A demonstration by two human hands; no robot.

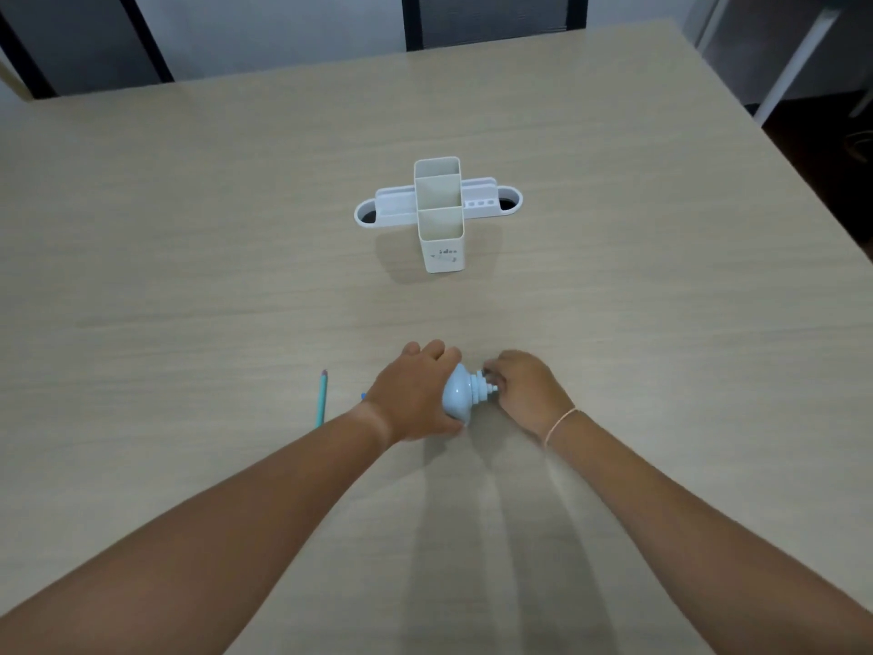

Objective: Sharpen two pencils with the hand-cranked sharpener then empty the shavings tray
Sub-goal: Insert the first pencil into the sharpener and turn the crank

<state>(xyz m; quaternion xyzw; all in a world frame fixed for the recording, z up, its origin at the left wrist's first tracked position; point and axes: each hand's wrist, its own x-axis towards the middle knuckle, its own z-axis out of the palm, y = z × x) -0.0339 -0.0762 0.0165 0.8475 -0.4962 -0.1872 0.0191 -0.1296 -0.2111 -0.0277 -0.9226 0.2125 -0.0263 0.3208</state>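
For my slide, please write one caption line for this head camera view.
Left hand steadies a pale blue plastic sharpener; right hand grips its crank end; teal pencil lies nearby.

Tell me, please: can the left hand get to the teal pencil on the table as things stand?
Probably yes. The teal pencil lies bare on the table just beside the left hand, but that hand grips the sharpener and must let go first.

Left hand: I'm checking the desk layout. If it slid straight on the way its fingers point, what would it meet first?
Probably the white desk organizer. The left hand, gripping the blue sharpener, points up-table and slightly right; bare table lies between. Depth is uncertain.
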